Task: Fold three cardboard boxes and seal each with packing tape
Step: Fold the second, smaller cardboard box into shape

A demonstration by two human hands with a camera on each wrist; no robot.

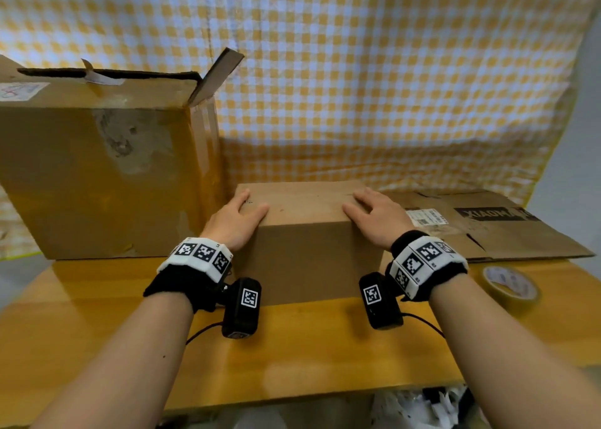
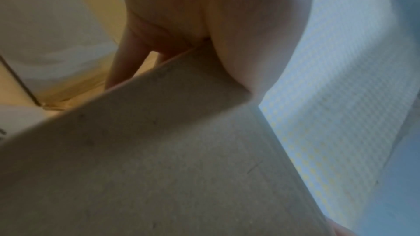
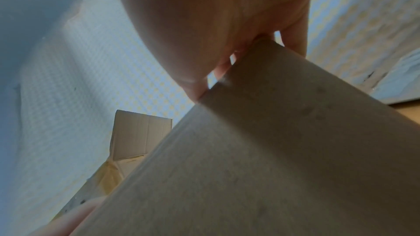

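Observation:
A small brown cardboard box (image 1: 309, 259) stands folded up at the middle of the table. My left hand (image 1: 239, 215) rests on its near left top corner, thumb lying on the top. In the left wrist view the fingers (image 2: 118, 67) reach down past the box's (image 2: 159, 150) left edge. My right hand (image 1: 374, 215) lies flat on the near right top corner with straight fingers. The right wrist view shows the palm (image 3: 216, 15) over the box (image 3: 250, 168) corner. A roll of clear packing tape (image 1: 509, 285) lies on the table to the right, apart from both hands.
A large worn cardboard box (image 1: 97, 168) with a raised flap stands at the back left, close to the small box. Flattened cardboard (image 1: 487, 230) with a black print lies at the back right. The wooden table (image 1: 292, 357) has a yellow checked cloth (image 1: 390, 70) hanging behind it.

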